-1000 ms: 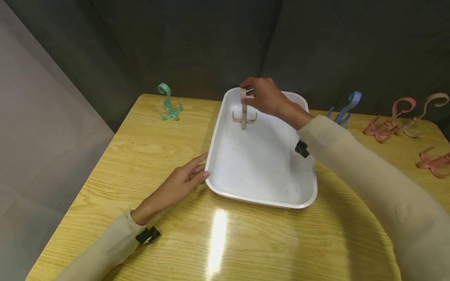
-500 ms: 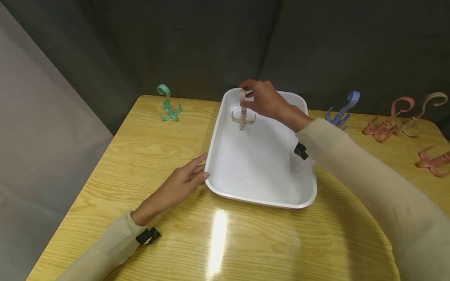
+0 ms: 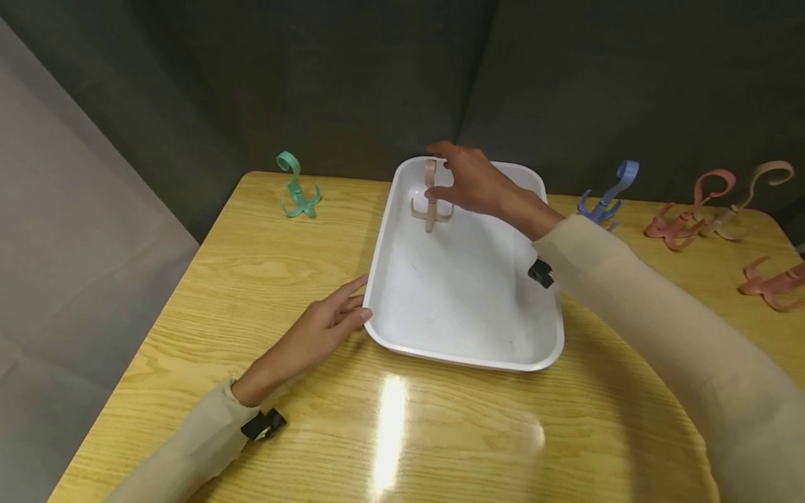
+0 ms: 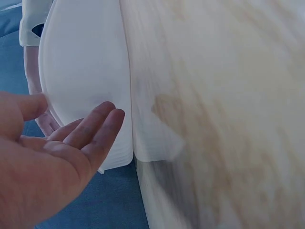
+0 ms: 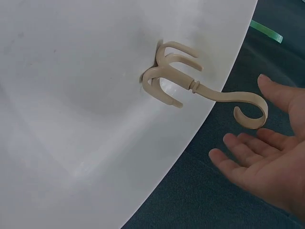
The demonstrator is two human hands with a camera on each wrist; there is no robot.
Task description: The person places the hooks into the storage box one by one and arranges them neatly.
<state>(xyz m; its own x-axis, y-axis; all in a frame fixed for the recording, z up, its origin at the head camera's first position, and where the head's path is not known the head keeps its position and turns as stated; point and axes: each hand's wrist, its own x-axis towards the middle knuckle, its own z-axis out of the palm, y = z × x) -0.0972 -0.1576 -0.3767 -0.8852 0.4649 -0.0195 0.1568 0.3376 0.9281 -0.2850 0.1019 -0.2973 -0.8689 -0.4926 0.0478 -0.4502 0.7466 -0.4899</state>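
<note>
A white plastic tray (image 3: 465, 300) lies on the wooden table. Inside its far left corner a beige multi-prong hanging hook (image 3: 430, 213) stands upright on its prongs, curl at the top. My right hand (image 3: 474, 183) is around that curl with thumb and fingers spread apart. In the right wrist view, the hook's curled end (image 5: 259, 102) sits between the thumb and the loosely extended fingers. My left hand (image 3: 314, 332) touches the tray's left side near the front corner, its fingers extended against the outer wall and its thumb by the rim, as the left wrist view also shows.
Left of the tray, a green hook (image 3: 300, 199) stands near the table's back edge. On the right are a blue hook (image 3: 605, 202), a red hook (image 3: 676, 227), a beige hook (image 3: 729, 223) and another red one (image 3: 773, 283). A dark curtain (image 3: 352, 84) hangs behind.
The right hand's thumb and fingers, earlier pinching the beige hook's curl, have spread and let go. The hook stays standing in the tray. The left hand keeps its place at the tray.
</note>
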